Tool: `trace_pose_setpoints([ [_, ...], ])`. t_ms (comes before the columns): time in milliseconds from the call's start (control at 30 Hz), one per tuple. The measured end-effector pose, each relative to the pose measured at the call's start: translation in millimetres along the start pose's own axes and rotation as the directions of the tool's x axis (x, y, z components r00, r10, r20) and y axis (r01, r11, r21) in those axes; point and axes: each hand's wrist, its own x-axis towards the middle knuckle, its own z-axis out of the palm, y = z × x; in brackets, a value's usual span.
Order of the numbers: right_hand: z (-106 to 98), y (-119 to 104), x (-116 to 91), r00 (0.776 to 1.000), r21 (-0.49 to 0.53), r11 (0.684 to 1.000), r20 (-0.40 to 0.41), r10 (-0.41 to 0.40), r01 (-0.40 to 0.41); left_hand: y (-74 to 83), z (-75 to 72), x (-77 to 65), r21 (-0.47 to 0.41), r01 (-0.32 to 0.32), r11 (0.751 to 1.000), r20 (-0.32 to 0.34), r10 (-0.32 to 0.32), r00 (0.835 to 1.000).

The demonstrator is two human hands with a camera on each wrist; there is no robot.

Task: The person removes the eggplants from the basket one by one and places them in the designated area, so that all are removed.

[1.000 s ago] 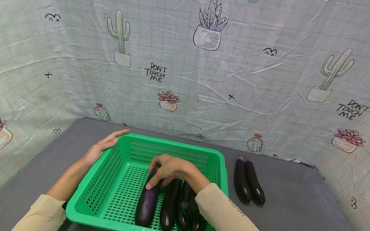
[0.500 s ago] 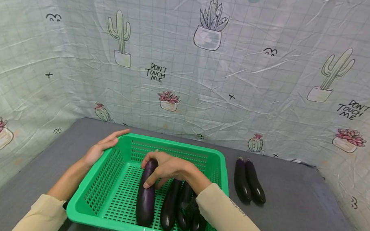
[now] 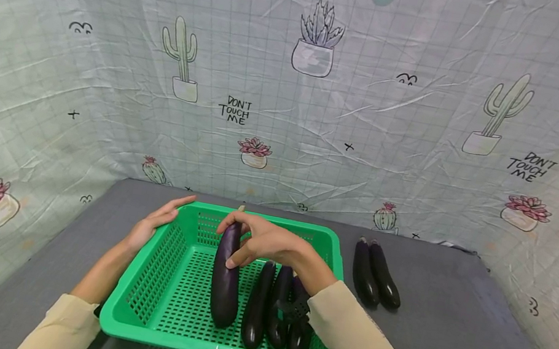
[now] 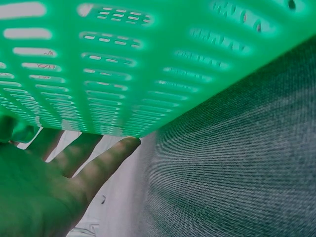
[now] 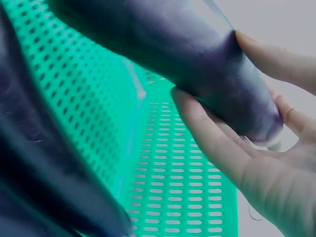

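My right hand (image 3: 268, 240) grips a dark purple eggplant (image 3: 223, 289) near its stem end, over the middle of a green plastic basket (image 3: 161, 337). The right wrist view shows thumb and fingers on opposite sides of the held eggplant (image 5: 197, 54). Its rounded end points toward the basket's front. Three more eggplants (image 3: 255, 314) lie side by side in the basket's right half, partly covered by the right wrist. My left hand (image 3: 149, 229) rests along the basket's left rim. In the left wrist view its fingers (image 4: 106, 160) are straight against the slotted outer wall (image 4: 163, 29).
Two eggplants (image 3: 365, 277) lie together on the grey tabletop (image 3: 443, 328), right of the basket. A curtain (image 3: 324, 114) printed with cacti hangs behind and along both sides. Dark straps circle the wrists.
My right hand has raised the eggplant from the basket's floor, moving slightly up and away toward the back. The left hand and the basket have stayed in place.
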Motion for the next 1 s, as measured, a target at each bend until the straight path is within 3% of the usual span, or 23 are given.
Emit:
trace_pose_setpoints([
  [200,-8,-3,-11,0.998,0.075,0.996,-0.032,-0.051,0.053,-0.6,-0.3,-1.6,0.018,0.007,1.000,-0.005,-0.007,1.000],
  [400,-19,-6,-25,0.992,0.085,0.990,-0.068,-0.107,0.112,-0.9,-0.5,-0.5,0.052,-0.009,0.999,-0.016,0.010,1.000],
  [633,-25,-11,-39,0.986,0.122,0.984,-0.117,-0.118,0.133,-0.1,-2.1,1.2,0.014,-0.016,1.000,0.005,0.016,1.000],
  [867,-33,-15,-57,0.978,0.106,0.981,-0.153,-0.144,0.161,1.3,-0.9,1.3,-0.007,-0.008,1.000,0.003,0.009,1.000],
  [1000,-38,-17,-70,0.963,0.053,0.980,-0.202,-0.179,0.194,2.1,0.2,0.4,0.061,0.009,0.998,-0.028,-0.007,1.000],
])
